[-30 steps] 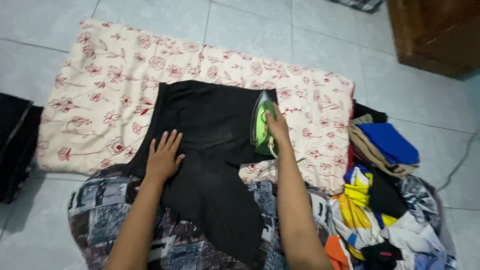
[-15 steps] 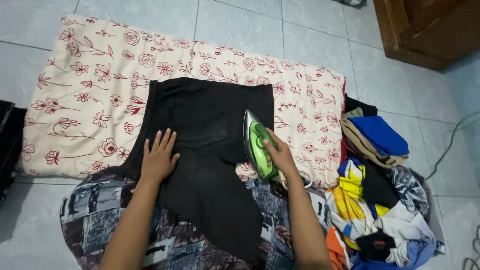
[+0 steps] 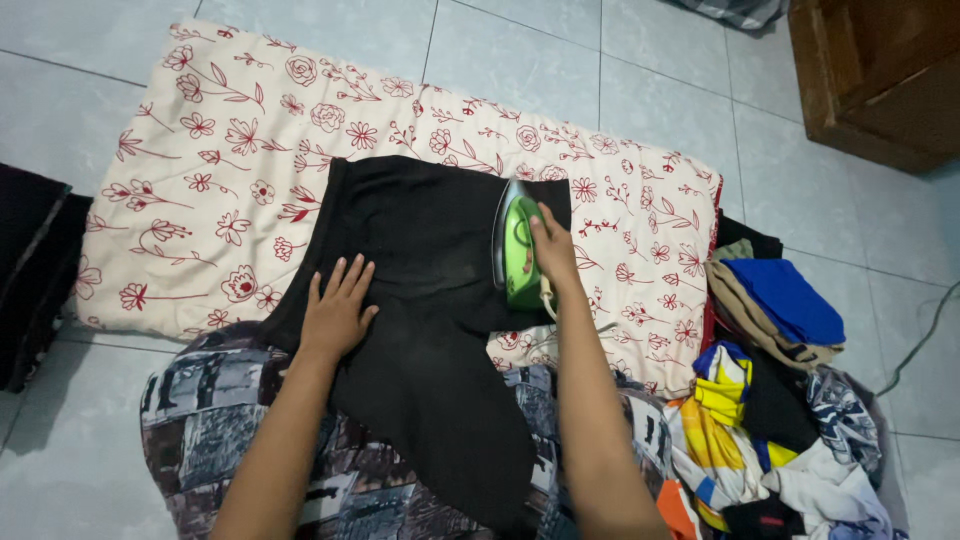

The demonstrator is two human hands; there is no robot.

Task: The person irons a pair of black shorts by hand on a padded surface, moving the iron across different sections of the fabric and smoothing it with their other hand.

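While both forearms reach out from the bottom edge over a lap covered in grey printed cloth (image 3: 200, 430), the left hand (image 3: 337, 310) lies flat and spread, palm down, fingers pointing away from the person, pressing the near left part of a black garment (image 3: 420, 300). That garment runs from the lap, between the two arms, out onto a cream pad with red flowers (image 3: 220, 170) that lies on the tiled floor (image 3: 520, 60); its narrow end hangs toward the person and its wide end lies beyond the left hand's fingertips. To the right of that hand, across the black cloth, the right hand (image 3: 550, 245) is closed over the handle of a green iron (image 3: 517, 245). The iron sits soleplate down at the garment's far right corner, its long axis running away from the person, with the pointed nose at the far end, just beyond the right hand's fingertips, and the heel toward the wrist. A pale cord (image 3: 548, 295) leaves the heel under the wrist. Right of the right forearm lies a heap of mixed clothes (image 3: 770, 430), with a blue folded piece (image 3: 785, 295) on top farther out. Far beyond to the right stands a brown wooden cabinet (image 3: 880, 70)
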